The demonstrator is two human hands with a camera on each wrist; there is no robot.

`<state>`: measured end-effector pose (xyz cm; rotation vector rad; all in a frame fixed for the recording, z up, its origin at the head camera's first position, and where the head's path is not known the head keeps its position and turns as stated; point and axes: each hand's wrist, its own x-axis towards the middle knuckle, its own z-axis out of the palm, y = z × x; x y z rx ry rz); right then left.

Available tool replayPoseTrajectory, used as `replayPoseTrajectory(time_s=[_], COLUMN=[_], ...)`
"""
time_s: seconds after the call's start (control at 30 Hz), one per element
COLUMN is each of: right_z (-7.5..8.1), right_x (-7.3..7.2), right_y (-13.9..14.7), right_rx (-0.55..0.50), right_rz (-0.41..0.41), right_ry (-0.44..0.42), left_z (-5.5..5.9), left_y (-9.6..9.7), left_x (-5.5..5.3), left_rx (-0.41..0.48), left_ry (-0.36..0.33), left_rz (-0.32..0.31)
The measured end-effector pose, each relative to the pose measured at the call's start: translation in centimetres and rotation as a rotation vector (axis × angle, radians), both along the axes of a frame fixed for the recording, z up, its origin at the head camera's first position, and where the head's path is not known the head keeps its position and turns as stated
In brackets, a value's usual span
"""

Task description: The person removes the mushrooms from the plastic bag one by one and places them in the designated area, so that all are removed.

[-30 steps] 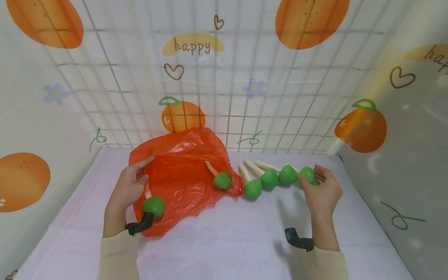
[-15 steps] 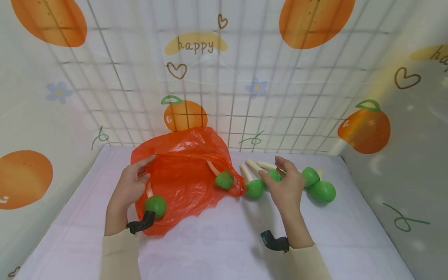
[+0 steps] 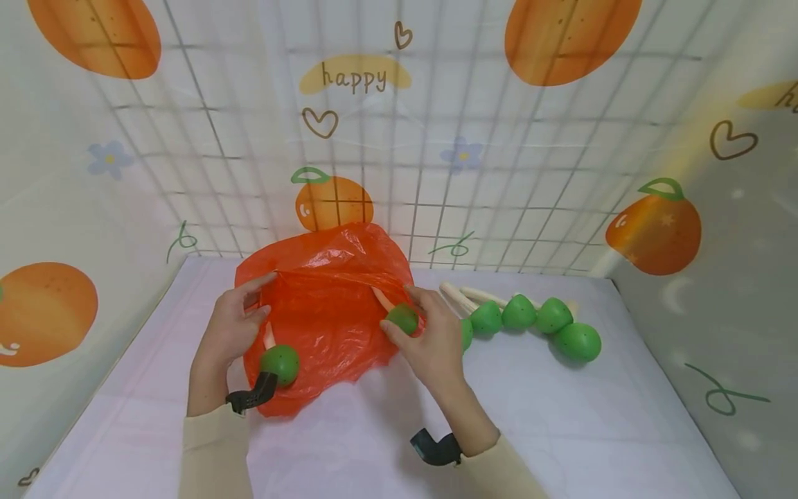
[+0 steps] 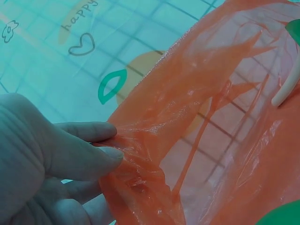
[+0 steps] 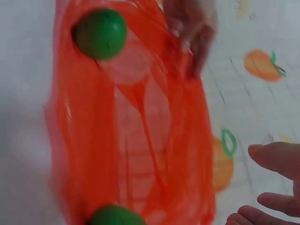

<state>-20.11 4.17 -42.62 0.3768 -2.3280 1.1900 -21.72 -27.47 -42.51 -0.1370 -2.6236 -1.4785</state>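
Observation:
A thin red plastic bag [image 3: 318,333] lies with its mouth spread. My left hand [image 3: 224,326] pinches the left side of the bag's rim; the left wrist view shows film between thumb [image 4: 105,159] and fingers. Against the bag's front are two pale sticks with round green, dark-speckled heads: the left stick [image 3: 280,364] by my left wrist, the right stick [image 3: 404,319] beside my right hand [image 3: 436,339]. My right fingers stand apart around that right head in the head view; in the right wrist view, the fingers [image 5: 276,161] are spread with nothing between them.
Several more green-headed sticks [image 3: 519,313] lie in a row on the white-covered table, right of the bag; my right hand partly hides the nearest. A wire grid [image 3: 430,201] behind printed sheeting rises at the back.
My right hand has moved left from the far end of the row of sticks, over the row, to the bag's right side. My left hand keeps its grip on the rim.

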Motion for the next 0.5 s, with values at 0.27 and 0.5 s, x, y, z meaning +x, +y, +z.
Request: replayPoseTrajectory(time_s=[0.27,0.5], right_z=[-1.2,-2.2], right_x=[0.7,1.5], right_y=[-4.6,-7.9], right_rx=[0.018,0.03], right_rz=[0.127,0.235], right_ry=[-0.158,-0.207], left_z=[0.2,0.1], left_y=[-0.2,-0.4], left_x=[0.3,0.2], left_rx=[0.013,0.008], left_ry=[-0.016,0.018], left_rz=[0.005,-0.006])
